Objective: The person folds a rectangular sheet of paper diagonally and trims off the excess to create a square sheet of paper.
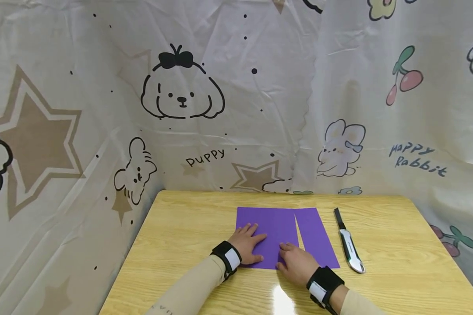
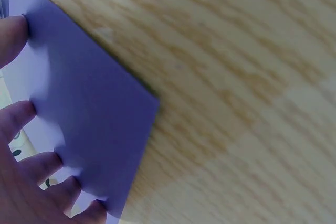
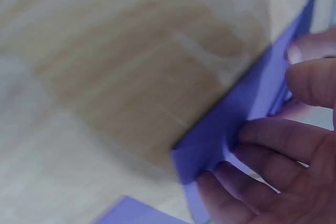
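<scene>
A large sheet of purple paper (image 1: 270, 223) lies on the wooden table, with a narrower purple strip (image 1: 318, 238) along its right side. A thin wedge-shaped gap parts the two, widening towards the near edge. My left hand (image 1: 246, 247) rests spread on the sheet's lower left, and its fingertips (image 2: 65, 184) press the paper in the left wrist view. Near the lower right corner of the sheet, my right hand (image 1: 299, 264) lies with lightly bent fingers (image 3: 281, 145) touching the paper. It covers that corner in the head view.
A utility knife (image 1: 351, 249) with a dark blade end pointing away lies right of the strip on the table (image 1: 181, 245). Behind and to the left hangs a pale printed curtain (image 1: 220, 131), close to the table's far edge.
</scene>
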